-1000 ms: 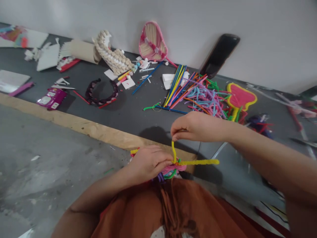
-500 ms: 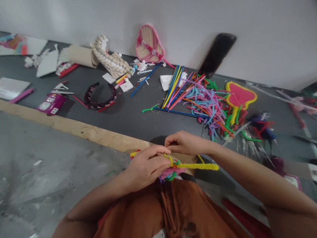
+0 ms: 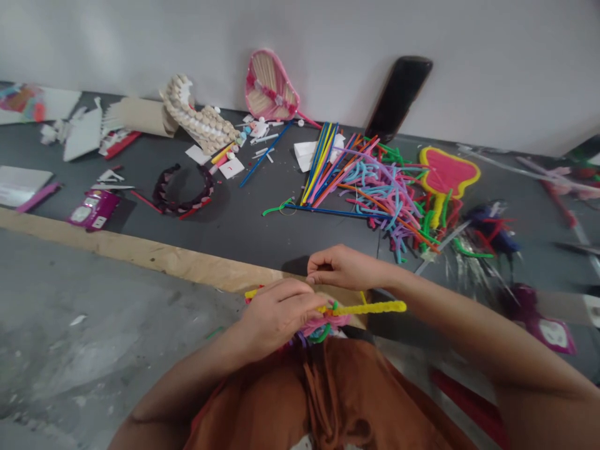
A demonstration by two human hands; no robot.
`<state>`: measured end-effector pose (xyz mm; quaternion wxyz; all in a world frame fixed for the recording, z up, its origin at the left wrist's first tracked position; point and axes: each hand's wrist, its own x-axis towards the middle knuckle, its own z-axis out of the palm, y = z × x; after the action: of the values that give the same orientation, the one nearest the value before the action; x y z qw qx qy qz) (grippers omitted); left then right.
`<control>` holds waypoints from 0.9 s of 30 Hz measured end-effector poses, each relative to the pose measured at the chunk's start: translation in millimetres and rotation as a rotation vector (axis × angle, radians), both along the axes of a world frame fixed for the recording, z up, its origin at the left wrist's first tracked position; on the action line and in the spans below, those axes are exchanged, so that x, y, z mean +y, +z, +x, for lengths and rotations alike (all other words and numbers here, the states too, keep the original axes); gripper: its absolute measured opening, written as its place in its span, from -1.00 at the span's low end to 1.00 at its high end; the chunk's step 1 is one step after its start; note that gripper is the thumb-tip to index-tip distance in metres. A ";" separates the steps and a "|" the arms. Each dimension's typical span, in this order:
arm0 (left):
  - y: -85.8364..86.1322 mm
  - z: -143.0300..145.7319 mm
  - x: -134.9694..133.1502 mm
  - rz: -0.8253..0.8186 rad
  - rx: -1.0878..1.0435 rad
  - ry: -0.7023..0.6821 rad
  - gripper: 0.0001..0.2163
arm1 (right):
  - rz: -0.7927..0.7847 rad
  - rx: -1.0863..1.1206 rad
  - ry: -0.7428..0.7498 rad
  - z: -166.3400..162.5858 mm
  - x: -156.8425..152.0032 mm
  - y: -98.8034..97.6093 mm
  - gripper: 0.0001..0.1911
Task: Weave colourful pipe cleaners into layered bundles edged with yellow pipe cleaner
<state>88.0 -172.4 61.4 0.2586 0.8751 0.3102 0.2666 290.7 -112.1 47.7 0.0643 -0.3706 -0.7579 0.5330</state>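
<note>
My left hand (image 3: 281, 312) is closed around a bundle of fuzzy pipe cleaners (image 3: 323, 328), pink, green, purple and blue, close against my front. A stiff yellow pipe-cleaner stem (image 3: 375, 309) sticks out of it to the right, and a yellow-and-red end shows left of my hand. My right hand (image 3: 344, 267) is just above and beyond, its fingers curled in a pinch by the left fingertips. What the pinch holds, if anything, is hidden.
On the grey table (image 3: 225, 234) lies a heap of cut pipe cleaners (image 3: 379, 181). Near it are a pink-and-yellow fan shape (image 3: 450, 172), a pink fan (image 3: 272, 87), a dark braided headband (image 3: 182, 190), a purple package (image 3: 96, 206) and a phone (image 3: 398, 97) leaning on the wall.
My left fingers have come down over the bundle, covering a yellow loop that stood up by them. My right hand stays in its pinch nearby. The view has shifted slightly.
</note>
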 end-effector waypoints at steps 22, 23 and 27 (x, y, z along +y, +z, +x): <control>-2.3 -4.9 4.2 -0.003 0.008 0.056 -0.88 | 0.416 -0.426 -0.011 84.1 -15.4 -1.5 -0.79; -1.3 -4.1 4.1 -0.006 0.007 0.053 -0.88 | 0.465 -0.471 -0.045 84.6 -17.3 0.0 -0.80; 0.6 -0.2 4.7 -0.012 -0.025 0.032 -0.87 | 0.251 -0.299 -0.344 68.6 -23.2 4.2 -0.72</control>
<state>87.8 -167.7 62.0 0.2631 0.8650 0.3226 0.2799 359.3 -135.3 51.9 0.0867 -0.5577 -0.7451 0.3555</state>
